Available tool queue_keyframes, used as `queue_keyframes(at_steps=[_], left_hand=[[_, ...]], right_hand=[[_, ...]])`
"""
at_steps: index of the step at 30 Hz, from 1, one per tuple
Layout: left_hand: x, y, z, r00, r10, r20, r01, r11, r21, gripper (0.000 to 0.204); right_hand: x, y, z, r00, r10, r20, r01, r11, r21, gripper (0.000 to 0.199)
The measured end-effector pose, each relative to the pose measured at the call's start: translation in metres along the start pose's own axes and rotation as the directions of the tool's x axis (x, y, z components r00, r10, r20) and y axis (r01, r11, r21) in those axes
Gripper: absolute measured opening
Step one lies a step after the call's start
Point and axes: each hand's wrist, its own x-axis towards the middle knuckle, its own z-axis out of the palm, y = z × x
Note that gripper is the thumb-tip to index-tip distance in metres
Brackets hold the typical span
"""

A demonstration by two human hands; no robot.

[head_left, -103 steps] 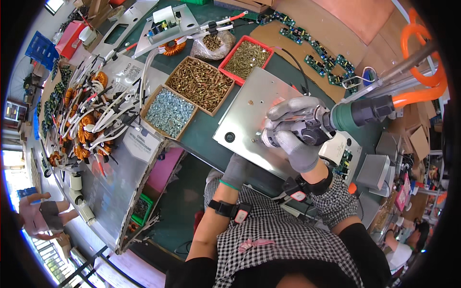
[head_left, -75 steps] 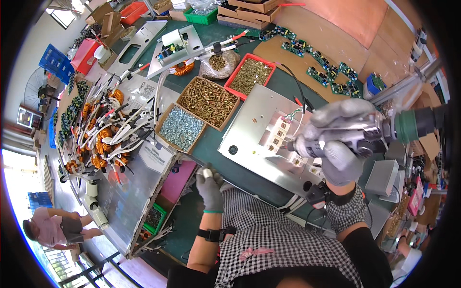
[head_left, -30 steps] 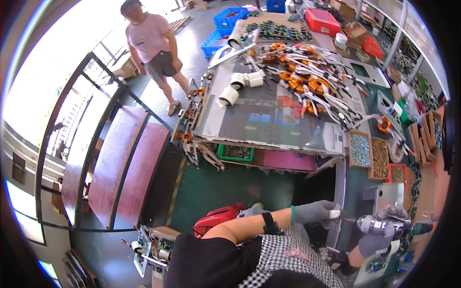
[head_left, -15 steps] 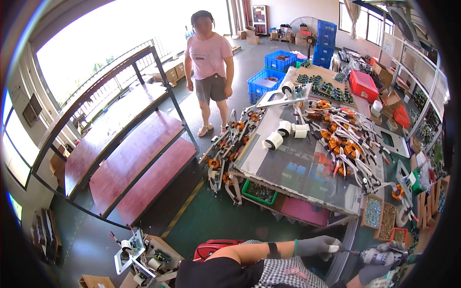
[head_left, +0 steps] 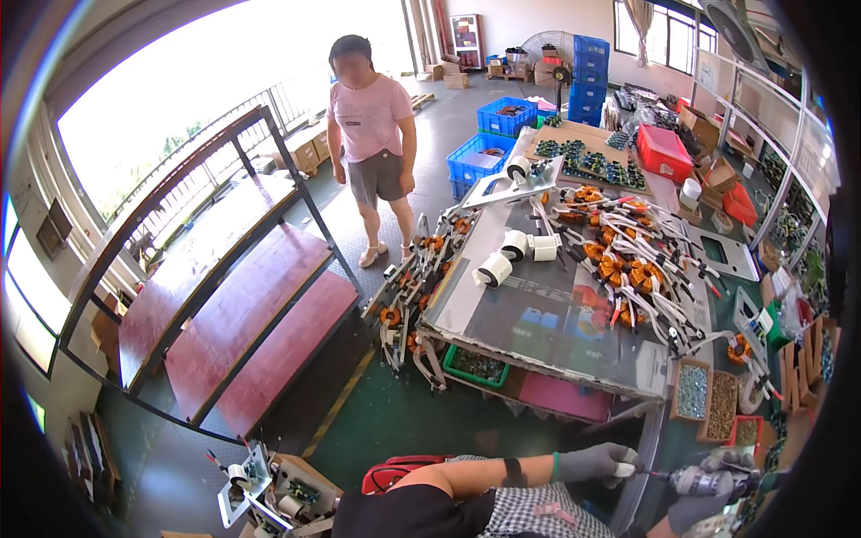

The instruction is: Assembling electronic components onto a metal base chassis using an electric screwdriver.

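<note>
My right hand (head_left: 702,509) was wrapped around a power screwdriver (head_left: 698,481), its bit (head_left: 657,472) pointing at my left hand (head_left: 599,462), pinched together near the tip; whether that held anything, I couldn't tell. Keeping both aligned seemed steadiest.

Lit brightly by daylight from the wide opening (head_left: 233,90) at upper left, clipped to white. Glossy with reflections on the table (head_left: 502,309); dim beneath it. Bowed toward the rim by fisheye distortion, vignetted to black at the corners.

Grey power screwdriver (head_left: 701,481), bit (head_left: 657,472) leftward.
</note>
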Motion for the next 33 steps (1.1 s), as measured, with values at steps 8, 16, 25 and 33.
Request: queue_keyframes(at_steps=[8, 16, 25, 33], left_hand=[[0.009, -0.007, 0.001, 0.999, -0.01, -0.032, 0.011, 0.998, 0.056, 0.026], [0.016, -0.01, 0.005, 0.999, -0.042, -0.014, 0.042, 0.998, -0.038, 0.026], [0.014, -0.013, 0.008, 0.999, -0.05, 0.021, 0.051, 0.997, -0.066, 0.021], [0.019, -0.025, 0.008, 0.999, 0.004, -0.047, -0.004, 1.0, -0.003, 0.032]], right_hand=[[0.005, 0.002, -0.006, 0.997, 0.053, -0.057, -0.055, 0.998, -0.035, 0.044], [0.009, 0.004, -0.021, 0.973, 0.214, 0.092, -0.231, 0.838, 0.495, 0.043], [-0.001, -0.007, 0.007, 0.943, -0.327, -0.056, 0.298, 0.91, -0.289, 0.009], [-0.002, -0.005, -0.001, 0.953, -0.286, -0.102, 0.23, 0.9, -0.37, 0.012]])
